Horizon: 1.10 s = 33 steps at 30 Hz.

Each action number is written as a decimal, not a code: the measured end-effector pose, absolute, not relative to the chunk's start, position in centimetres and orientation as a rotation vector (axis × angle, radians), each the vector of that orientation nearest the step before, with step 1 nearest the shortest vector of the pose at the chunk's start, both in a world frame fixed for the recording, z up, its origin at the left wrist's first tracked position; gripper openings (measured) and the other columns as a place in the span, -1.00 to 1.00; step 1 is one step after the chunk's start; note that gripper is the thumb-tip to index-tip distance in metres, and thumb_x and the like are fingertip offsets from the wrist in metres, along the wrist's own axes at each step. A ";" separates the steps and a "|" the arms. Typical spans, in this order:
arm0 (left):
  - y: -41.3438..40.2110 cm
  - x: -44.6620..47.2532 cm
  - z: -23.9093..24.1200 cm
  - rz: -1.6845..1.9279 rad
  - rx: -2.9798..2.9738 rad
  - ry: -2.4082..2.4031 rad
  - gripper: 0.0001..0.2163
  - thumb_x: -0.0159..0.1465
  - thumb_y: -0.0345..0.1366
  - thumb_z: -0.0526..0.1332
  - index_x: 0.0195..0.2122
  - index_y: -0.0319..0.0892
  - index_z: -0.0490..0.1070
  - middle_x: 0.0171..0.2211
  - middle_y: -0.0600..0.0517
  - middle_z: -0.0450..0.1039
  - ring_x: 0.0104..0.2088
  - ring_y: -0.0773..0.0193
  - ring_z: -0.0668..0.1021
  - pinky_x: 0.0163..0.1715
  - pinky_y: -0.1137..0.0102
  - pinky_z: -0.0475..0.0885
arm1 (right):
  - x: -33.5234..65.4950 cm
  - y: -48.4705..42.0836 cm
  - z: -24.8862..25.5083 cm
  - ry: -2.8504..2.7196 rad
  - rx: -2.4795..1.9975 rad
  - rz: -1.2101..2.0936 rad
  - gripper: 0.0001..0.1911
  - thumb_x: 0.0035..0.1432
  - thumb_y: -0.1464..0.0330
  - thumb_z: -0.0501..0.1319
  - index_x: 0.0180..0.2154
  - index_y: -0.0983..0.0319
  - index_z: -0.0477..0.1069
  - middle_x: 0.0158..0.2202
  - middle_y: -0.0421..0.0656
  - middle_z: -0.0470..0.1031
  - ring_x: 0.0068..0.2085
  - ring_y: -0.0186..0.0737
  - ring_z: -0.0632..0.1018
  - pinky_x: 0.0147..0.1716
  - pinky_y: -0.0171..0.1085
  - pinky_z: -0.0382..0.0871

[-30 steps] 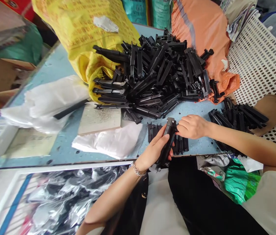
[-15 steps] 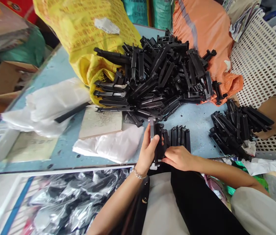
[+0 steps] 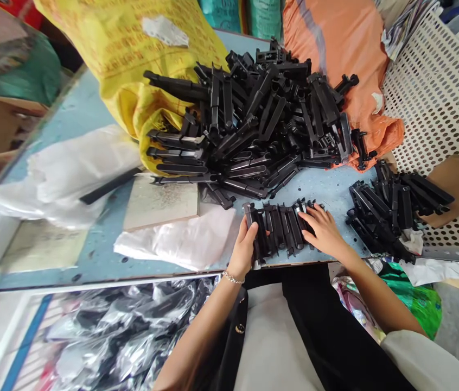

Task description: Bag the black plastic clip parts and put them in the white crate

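Observation:
Several long black plastic parts (image 3: 281, 228) stand side by side in a row at the table's front edge. My left hand (image 3: 246, 244) grips the left end of this row, thumb on the near face and fingers partly hidden behind. At the row's right end, my right hand (image 3: 322, 231) lies over the parts with its fingers stretched and apart, touching their tops. Beyond both hands lies a big heap of the same black parts (image 3: 249, 130), partly inside a yellow sack (image 3: 127, 49).
An orange sack (image 3: 343, 43) stands behind the heap. To the right are a smaller black pile (image 3: 396, 209) and a perforated white crate (image 3: 449, 92). White plastic bags (image 3: 78, 168) and a pale board (image 3: 162, 203) lie left. Bagged dark items (image 3: 123, 331) sit below the table edge.
My right hand has moved right and opened, from beside my left hand to the row's far end. The part in my left hand now stands against the others in the row.

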<state>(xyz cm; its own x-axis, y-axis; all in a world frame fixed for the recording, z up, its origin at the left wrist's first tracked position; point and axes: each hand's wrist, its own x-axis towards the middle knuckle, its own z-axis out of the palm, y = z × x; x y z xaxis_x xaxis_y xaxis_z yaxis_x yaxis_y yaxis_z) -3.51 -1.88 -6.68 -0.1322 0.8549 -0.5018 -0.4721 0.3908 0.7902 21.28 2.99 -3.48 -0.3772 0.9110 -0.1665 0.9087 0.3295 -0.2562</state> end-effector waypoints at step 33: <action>-3.6 -17.3 -6.6 0.892 1.457 1.822 -0.64 0.26 -0.07 0.13 -0.44 -0.21 0.58 -0.20 -0.13 0.51 -0.22 0.19 0.56 -0.12 0.29 0.48 | 9.6 -3.7 -2.2 -1.047 -1.074 2.393 -0.37 -0.01 -0.13 0.27 -0.28 0.34 0.33 -0.37 -0.13 0.53 -0.53 -0.56 0.40 -0.52 -0.48 0.23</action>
